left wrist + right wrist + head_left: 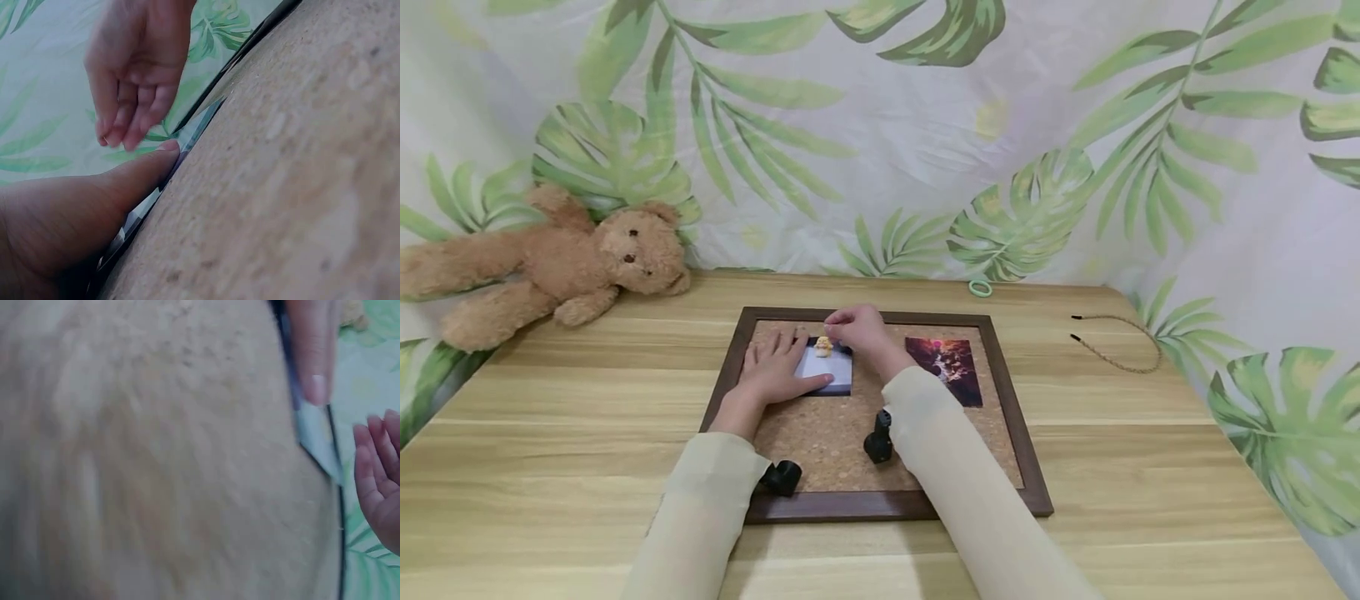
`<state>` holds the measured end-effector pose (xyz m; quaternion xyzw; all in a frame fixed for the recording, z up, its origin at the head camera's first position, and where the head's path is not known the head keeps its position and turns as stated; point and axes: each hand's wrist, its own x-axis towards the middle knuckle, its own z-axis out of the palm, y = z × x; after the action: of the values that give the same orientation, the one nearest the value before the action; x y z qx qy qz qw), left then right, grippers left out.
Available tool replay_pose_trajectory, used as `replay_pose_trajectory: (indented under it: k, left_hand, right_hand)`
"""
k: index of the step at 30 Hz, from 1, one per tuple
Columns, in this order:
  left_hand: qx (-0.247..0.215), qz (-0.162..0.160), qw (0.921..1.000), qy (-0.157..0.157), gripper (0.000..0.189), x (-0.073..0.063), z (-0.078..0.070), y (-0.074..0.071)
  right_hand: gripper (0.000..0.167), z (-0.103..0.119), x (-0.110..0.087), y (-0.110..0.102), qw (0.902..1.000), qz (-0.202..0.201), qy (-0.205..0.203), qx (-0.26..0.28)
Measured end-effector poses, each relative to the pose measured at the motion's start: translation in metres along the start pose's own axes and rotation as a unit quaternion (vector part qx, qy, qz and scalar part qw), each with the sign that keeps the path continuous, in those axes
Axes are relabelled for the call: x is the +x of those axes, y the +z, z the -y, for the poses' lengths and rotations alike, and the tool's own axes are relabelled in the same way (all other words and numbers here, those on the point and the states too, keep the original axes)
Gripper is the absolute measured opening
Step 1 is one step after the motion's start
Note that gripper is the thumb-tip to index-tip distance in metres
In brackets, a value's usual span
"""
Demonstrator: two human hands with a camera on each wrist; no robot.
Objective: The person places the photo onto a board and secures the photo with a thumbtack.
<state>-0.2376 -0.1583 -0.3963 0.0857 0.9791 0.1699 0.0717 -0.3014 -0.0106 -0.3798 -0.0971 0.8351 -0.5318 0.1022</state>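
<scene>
A corkboard [820,442] in a dark brown wooden frame lies on the table. On its left part is a photo card [841,368] in pale blue with a small yellow figure. My left hand [772,371] is spread flat over the card's left side, its thumb [147,172] pressing near the lower edge. Above the card's top edge, my right hand [862,335] is held with thumb and fingertips together, pinching a tiny pale thing [827,327]; I cannot tell its kind. In the left wrist view the right hand [134,78] hangs clear of the cork.
A second photo card [946,372], dark with red and orange, lies on the board's right side. Black wrist-camera mounts [878,440] jut from both sleeves. A teddy bear [572,258] lies at the back left. A green ring [980,288] and a braided cord [1123,343] are on the table.
</scene>
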Motion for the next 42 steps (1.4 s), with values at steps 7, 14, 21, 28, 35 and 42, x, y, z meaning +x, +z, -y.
replay_pose_trajectory:
  k: [7, 14, 21, 28, 35, 42]
  left_hand:
    - [0.007, 0.0, 1.0, -0.003, 0.09, -0.001, 0.0, -0.001]
    - [0.012, 0.001, 0.9999, 0.0, 0.09, 0.0, -0.002, 0.0]
    - [0.011, 0.0, 0.9999, 0.0, 0.091, 0.001, -0.001, 0.0]
    - [0.008, 0.0, 1.0, 0.0, 0.092, 0.003, 0.0, 0.001]
    - [0.007, 0.0, 1.0, 0.001, 0.092, 0.003, 0.001, 0.001]
    - [0.011, -0.001, 0.9999, 0.0, 0.091, 0.002, -0.001, 0.001]
  right_hand:
    - [0.008, -0.002, -0.003, 0.012, 0.9989, -0.042, -0.014, -0.015]
    - [0.009, -0.007, -0.005, 0.017, 0.9941, -0.054, -0.01, -0.093]
    - [0.009, -0.005, -0.007, 0.018, 0.9906, -0.055, -0.004, -0.125]
    - [0.008, -0.005, -0.007, 0.018, 0.9889, -0.058, -0.006, -0.137]
    - [0.009, -0.004, -0.005, 0.019, 0.9823, -0.06, -0.004, -0.178]
    - [0.008, -0.003, -0.005, 0.019, 0.9765, -0.063, -0.003, -0.206]
